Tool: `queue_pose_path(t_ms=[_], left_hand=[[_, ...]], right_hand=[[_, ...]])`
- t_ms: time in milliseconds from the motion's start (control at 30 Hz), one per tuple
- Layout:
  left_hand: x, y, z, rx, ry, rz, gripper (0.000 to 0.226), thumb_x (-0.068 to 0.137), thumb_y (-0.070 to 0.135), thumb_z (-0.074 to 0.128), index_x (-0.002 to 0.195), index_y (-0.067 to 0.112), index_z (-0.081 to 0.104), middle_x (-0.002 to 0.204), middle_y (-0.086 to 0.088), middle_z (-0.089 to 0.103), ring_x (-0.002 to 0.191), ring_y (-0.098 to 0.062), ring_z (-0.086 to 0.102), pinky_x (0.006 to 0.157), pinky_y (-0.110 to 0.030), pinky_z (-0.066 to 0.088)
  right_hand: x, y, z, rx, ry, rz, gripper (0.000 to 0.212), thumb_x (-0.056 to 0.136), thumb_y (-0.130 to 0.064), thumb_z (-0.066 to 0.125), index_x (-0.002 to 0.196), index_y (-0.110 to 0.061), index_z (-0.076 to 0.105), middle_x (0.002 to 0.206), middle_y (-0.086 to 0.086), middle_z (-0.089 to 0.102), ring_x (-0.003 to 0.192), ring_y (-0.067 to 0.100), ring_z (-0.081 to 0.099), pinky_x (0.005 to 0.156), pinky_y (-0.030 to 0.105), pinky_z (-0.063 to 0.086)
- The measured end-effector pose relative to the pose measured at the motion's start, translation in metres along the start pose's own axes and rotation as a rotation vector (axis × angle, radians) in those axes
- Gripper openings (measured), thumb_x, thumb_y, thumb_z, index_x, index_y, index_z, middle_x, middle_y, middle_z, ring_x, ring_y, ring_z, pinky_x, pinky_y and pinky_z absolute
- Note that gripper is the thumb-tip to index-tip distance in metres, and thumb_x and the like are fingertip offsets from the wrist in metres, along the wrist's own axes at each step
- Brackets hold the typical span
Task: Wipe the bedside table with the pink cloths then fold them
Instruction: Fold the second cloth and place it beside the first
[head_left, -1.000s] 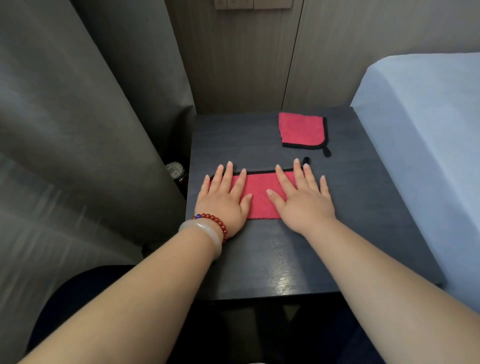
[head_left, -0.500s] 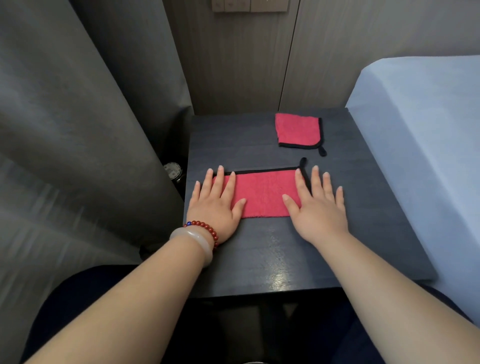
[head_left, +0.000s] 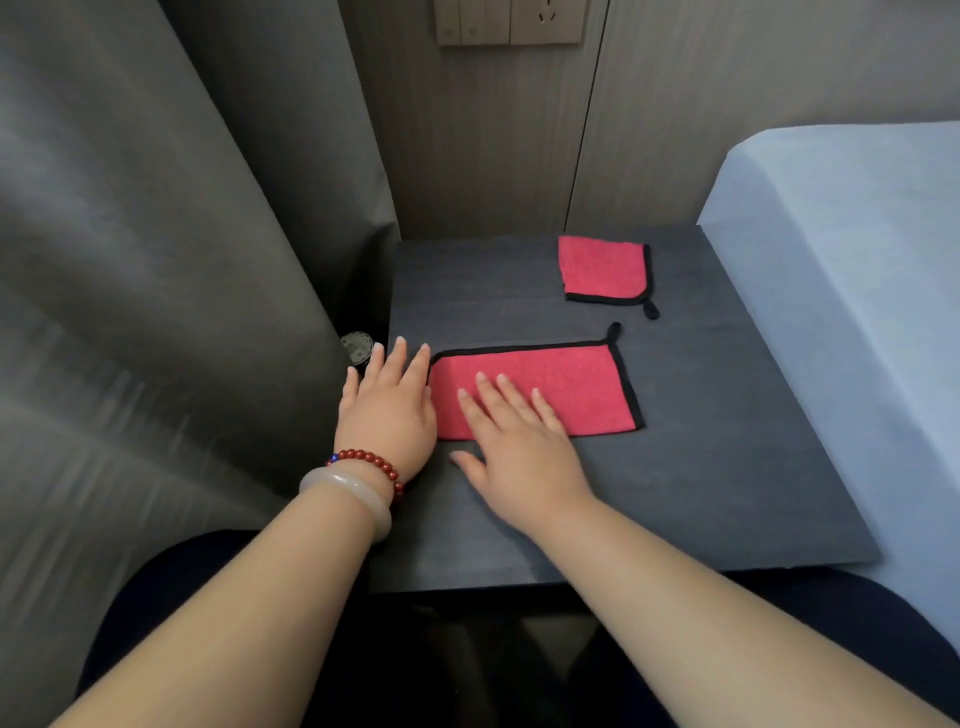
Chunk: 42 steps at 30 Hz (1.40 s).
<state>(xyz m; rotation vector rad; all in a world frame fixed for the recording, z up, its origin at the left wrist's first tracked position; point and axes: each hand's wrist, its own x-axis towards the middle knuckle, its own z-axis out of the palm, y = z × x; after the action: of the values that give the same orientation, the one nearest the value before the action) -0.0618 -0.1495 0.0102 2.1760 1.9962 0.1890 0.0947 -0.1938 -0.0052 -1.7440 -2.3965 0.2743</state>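
Observation:
A pink cloth with black trim (head_left: 571, 387) lies flat as a long folded strip in the middle of the dark bedside table (head_left: 701, 467). My right hand (head_left: 519, 441) rests flat with spread fingers on the strip's left half. My left hand (head_left: 389, 405) lies flat at the table's left edge, just touching the strip's left end. A second pink cloth (head_left: 602, 267), folded into a small square, sits at the back of the table.
A grey curtain (head_left: 156, 260) hangs close on the left. A bed with a pale blue sheet (head_left: 857, 286) borders the table on the right. A small round dark object (head_left: 357, 347) sits in the gap beside the table. A wood-panelled wall with switches (head_left: 509, 23) stands behind.
Both hands slid left along the strip. My right hand moved from the strip's right end to its left half; my left hand moved off the cloth to the table's left edge.

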Motion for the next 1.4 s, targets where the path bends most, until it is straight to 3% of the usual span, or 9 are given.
queue_pose_path(t_ms=[267, 433, 600, 833, 1000, 1100, 1200, 1333, 1400], left_hand=[[0.011, -0.009, -0.016, 0.150, -0.156, 0.325, 0.054, 0.100, 0.022, 0.032, 0.151, 0.036, 0.022, 0.162, 0.008, 0.006, 0.149, -0.018, -0.003, 0.118, -0.045, -0.002], [-0.016, -0.008, -0.005, 0.167, -0.279, 0.562, 0.067, 0.088, 0.056, 0.012, 0.150, 0.036, 0.027, 0.159, 0.012, 0.018, 0.148, -0.015, 0.011, 0.118, -0.044, 0.002], [-0.033, -0.006, 0.009, 0.177, -0.069, 0.791, 0.051, 0.087, 0.043, 0.043, 0.134, 0.028, 0.056, 0.141, 0.003, 0.053, 0.134, -0.021, 0.044, 0.113, -0.050, 0.028], [-0.030, 0.011, 0.020, 0.219, 0.121, 0.852, 0.035, 0.090, 0.031, 0.044, 0.112, 0.022, 0.071, 0.119, 0.001, 0.068, 0.113, -0.023, 0.062, 0.105, -0.051, 0.040], [-0.031, 0.011, 0.019, 0.229, 0.187, 0.837, 0.028, 0.091, 0.026, 0.047, 0.106, 0.020, 0.069, 0.112, 0.002, 0.070, 0.113, -0.023, 0.062, 0.106, -0.058, 0.036], [-0.036, 0.010, 0.018, 0.200, 0.160, 0.832, 0.034, 0.091, 0.042, 0.048, 0.109, 0.021, 0.068, 0.111, 0.004, 0.069, 0.115, -0.022, 0.061, 0.107, -0.058, 0.034], [-0.036, 0.011, 0.024, 0.199, 0.176, 0.819, 0.036, 0.090, 0.041, 0.047, 0.111, 0.023, 0.068, 0.110, 0.005, 0.069, 0.116, -0.022, 0.060, 0.109, -0.057, 0.032], [-0.028, 0.016, 0.026, 0.158, 0.260, 0.826, 0.031, 0.090, 0.025, 0.042, 0.106, 0.021, 0.069, 0.105, 0.004, 0.070, 0.115, -0.023, 0.061, 0.109, -0.056, 0.031], [-0.024, 0.021, 0.022, 0.166, 0.289, 0.840, 0.032, 0.090, 0.022, 0.042, 0.109, 0.020, 0.068, 0.115, 0.002, 0.068, 0.120, -0.025, 0.058, 0.109, -0.058, 0.030]], right_hand=[[0.007, 0.005, 0.019, 0.022, 0.083, -0.095, 0.042, 0.081, -0.010, 0.062, 0.122, -0.020, 0.063, 0.132, 0.001, 0.060, 0.128, 0.026, 0.051, 0.108, 0.049, 0.032], [-0.028, 0.051, 0.005, 0.156, 0.087, -0.253, 0.034, 0.090, -0.022, 0.043, 0.112, -0.019, 0.068, 0.127, -0.001, 0.064, 0.125, 0.021, 0.054, 0.108, 0.047, 0.035], [-0.063, 0.075, -0.006, 0.259, 0.102, -0.264, 0.030, 0.094, -0.027, 0.044, 0.115, -0.025, 0.065, 0.129, -0.011, 0.060, 0.131, 0.008, 0.045, 0.113, 0.040, 0.026], [-0.078, 0.052, -0.014, -0.062, 0.142, -0.223, 0.043, 0.084, -0.049, 0.056, 0.119, -0.027, 0.063, 0.130, -0.009, 0.060, 0.131, 0.014, 0.047, 0.110, 0.050, 0.027], [-0.074, 0.036, -0.011, -0.204, 0.351, -0.194, 0.023, 0.088, -0.024, 0.057, 0.107, -0.021, 0.070, 0.122, -0.004, 0.065, 0.124, 0.020, 0.054, 0.111, 0.055, 0.027], [-0.078, 0.034, -0.008, -0.196, 0.477, -0.142, 0.019, 0.088, -0.014, 0.054, 0.096, -0.017, 0.071, 0.103, -0.003, 0.071, 0.112, 0.020, 0.062, 0.109, 0.054, 0.031], [-0.082, 0.033, -0.007, -0.165, 0.477, -0.084, 0.019, 0.086, -0.015, 0.056, 0.100, -0.017, 0.068, 0.097, -0.004, 0.071, 0.102, 0.017, 0.066, 0.108, 0.050, 0.034], [-0.084, 0.030, -0.009, -0.187, 0.405, -0.059, 0.033, 0.089, -0.037, 0.058, 0.117, -0.021, 0.063, 0.108, -0.006, 0.068, 0.106, 0.016, 0.063, 0.106, 0.051, 0.036], [-0.083, 0.034, -0.008, -0.210, 0.413, -0.071, 0.032, 0.088, -0.030, 0.060, 0.118, -0.020, 0.063, 0.108, -0.005, 0.069, 0.107, 0.017, 0.063, 0.107, 0.054, 0.033]])
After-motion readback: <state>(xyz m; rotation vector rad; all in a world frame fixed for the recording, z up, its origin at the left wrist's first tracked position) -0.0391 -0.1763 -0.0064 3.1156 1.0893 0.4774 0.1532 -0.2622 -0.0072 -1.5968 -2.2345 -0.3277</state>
